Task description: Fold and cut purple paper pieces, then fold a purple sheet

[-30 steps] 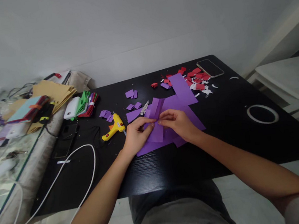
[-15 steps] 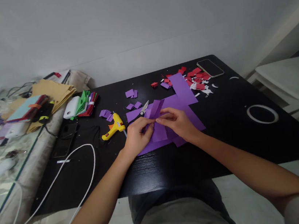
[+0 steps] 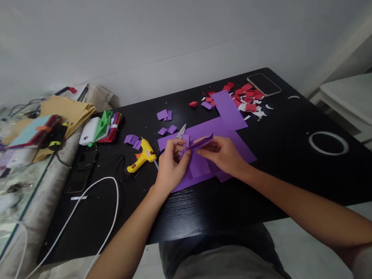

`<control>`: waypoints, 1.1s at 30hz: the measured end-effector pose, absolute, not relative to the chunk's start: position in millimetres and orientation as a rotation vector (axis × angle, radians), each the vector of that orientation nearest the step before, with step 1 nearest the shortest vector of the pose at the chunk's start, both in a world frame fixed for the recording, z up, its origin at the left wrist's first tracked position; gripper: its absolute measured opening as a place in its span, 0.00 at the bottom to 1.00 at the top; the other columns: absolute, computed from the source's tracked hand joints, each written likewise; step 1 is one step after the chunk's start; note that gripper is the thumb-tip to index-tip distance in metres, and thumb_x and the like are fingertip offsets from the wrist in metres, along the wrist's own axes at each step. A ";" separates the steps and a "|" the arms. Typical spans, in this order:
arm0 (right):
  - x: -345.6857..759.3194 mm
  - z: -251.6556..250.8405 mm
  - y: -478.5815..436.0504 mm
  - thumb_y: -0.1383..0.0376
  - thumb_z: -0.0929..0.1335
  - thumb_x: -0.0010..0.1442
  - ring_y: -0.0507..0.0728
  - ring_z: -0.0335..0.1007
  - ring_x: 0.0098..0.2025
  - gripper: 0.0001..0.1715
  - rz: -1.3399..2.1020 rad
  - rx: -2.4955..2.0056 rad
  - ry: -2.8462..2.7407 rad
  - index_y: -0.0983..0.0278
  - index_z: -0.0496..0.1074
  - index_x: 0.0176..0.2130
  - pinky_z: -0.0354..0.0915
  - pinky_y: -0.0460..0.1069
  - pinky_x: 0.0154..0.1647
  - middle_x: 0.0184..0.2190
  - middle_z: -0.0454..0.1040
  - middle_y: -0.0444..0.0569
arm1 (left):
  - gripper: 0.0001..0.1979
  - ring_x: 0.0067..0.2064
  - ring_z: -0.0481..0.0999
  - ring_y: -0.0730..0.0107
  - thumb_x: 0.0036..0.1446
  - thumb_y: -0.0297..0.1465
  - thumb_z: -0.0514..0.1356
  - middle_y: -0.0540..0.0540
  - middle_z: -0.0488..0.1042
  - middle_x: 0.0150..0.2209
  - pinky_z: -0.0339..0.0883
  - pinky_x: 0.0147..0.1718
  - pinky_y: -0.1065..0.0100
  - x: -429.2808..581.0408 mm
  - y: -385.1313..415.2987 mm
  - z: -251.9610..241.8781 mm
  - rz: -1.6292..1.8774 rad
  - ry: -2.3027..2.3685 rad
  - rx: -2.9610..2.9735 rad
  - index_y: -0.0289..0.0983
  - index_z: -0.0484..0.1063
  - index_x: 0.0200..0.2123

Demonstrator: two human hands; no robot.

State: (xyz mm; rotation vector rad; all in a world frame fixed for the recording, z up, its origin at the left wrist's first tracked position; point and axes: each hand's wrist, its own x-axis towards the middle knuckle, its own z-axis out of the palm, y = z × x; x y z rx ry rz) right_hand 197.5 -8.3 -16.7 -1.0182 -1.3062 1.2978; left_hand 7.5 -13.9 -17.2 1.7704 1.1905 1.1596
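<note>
Both hands pinch a folded strip of purple paper (image 3: 201,143), held just above larger purple sheets (image 3: 241,146) that lie flat on the table. My left hand (image 3: 171,163) grips its left end between thumb and fingers. On the right end, my right hand (image 3: 224,153) has its thumb in front and fingers behind. Scissors (image 3: 181,131) lie just beyond my left hand, blades showing and handles mostly hidden. A yellow glue gun (image 3: 142,156) rests left of that hand. Small purple squares (image 3: 167,130) sit in little groups behind the scissors and glue gun.
Red and white paper scraps (image 3: 247,97) lie at the back right beside a phone (image 3: 264,84). A tape-like ring (image 3: 328,143) is at the right. Another dark phone (image 3: 81,174), a white cable (image 3: 116,199) and coloured paper bundles (image 3: 109,127) occupy the left.
The folded purple strip has turned from standing up and leaning away to lying more crosswise between my hands. My left fingers have lifted and curled around its end.
</note>
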 end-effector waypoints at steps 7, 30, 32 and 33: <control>196.4 -12.3 -13.4 0.58 0.77 0.56 0.61 0.81 0.49 0.13 1.299 -0.978 -1.355 0.58 0.82 0.42 0.74 0.59 0.58 0.43 0.85 0.48 | 0.07 0.49 0.81 0.63 0.64 0.32 0.63 0.43 0.81 0.46 0.72 0.51 0.61 7.5 -8.7 -20.0 1.129 1.109 1.688 0.38 0.75 0.45; 199.3 -17.2 -8.9 0.63 0.76 0.56 0.61 0.83 0.46 0.09 1.262 -0.977 -1.371 0.57 0.83 0.40 0.77 0.59 0.56 0.39 0.85 0.47 | 0.14 0.38 0.79 0.67 0.50 0.36 0.74 0.49 0.80 0.34 0.71 0.41 0.67 12.6 -4.5 -13.4 1.106 0.942 1.229 0.37 0.77 0.37; 199.1 -16.7 -9.0 0.62 0.76 0.55 0.61 0.83 0.46 0.10 1.273 -0.981 -1.369 0.58 0.83 0.40 0.77 0.59 0.56 0.40 0.85 0.47 | 0.14 0.37 0.79 0.68 0.50 0.35 0.74 0.49 0.81 0.35 0.71 0.41 0.67 12.8 -4.0 -13.6 1.104 0.949 1.220 0.37 0.77 0.36; 198.7 -16.8 -9.4 0.61 0.77 0.55 0.61 0.83 0.46 0.11 1.278 -0.987 -1.368 0.58 0.82 0.40 0.77 0.59 0.55 0.40 0.85 0.48 | 0.13 0.37 0.79 0.68 0.50 0.35 0.73 0.48 0.81 0.35 0.71 0.41 0.67 12.9 -4.1 -13.5 1.108 0.960 1.239 0.36 0.77 0.36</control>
